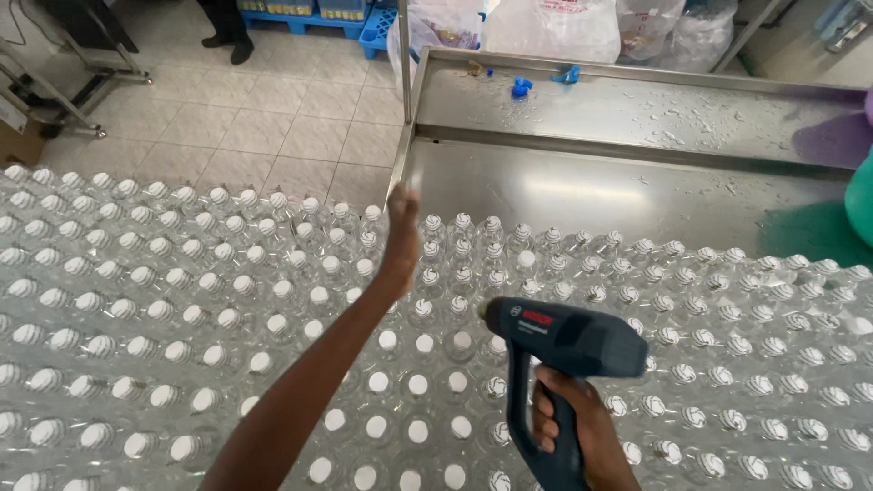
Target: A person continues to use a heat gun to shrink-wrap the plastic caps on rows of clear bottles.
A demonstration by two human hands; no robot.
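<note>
My right hand (577, 423) grips the handle of a dark blue heat gun (564, 341), whose nozzle points left over a dense field of clear plastic bottles with white caps (227, 300). My left hand (400, 238) reaches forward, held edge-on with fingers straight, at the far edge of the bottles near the corner of the steel table (637, 195). It holds nothing. The bottles cover the whole near surface, left to right.
The bare wet steel table stretches beyond the bottles, with a raised back shelf carrying blue caps (521, 87). White plastic bags (546, 27) stand behind it. Tiled floor (273, 118) lies at upper left, with blue pallets (309, 18) and a person's feet (227, 41).
</note>
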